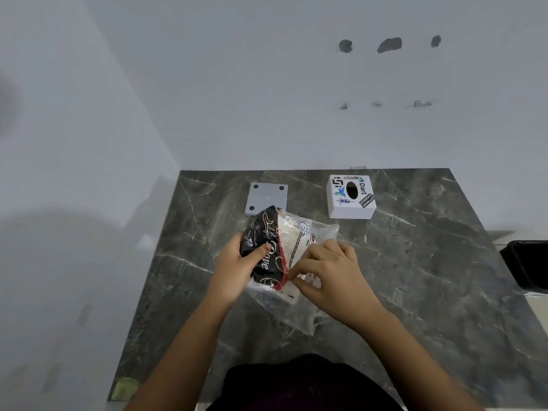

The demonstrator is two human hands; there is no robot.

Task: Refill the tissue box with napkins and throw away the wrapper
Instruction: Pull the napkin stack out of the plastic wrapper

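The left hand (234, 269) grips the black printed end of a napkin pack (275, 247), with the thumb pressed on the front of it and the other fingers wrapped behind. The right hand (329, 274) has its fingertips (293, 280) pinched together on the clear plastic wrapper (299, 312), at the near edge of the pack, beside the red stripe. The pack is tilted between both hands, above the dark marble table (415, 277). Loose wrapper hangs below the right fingers down to the table. Beyond the fingers of the left hand, a white square base plate (267, 197) lies flat, partly behind the pack. The white tissue box (351, 198), covered with stickers, stands farther behind the right hand, well apart from it, with its oval slot facing up. A black bin (527, 265) is at the right edge.
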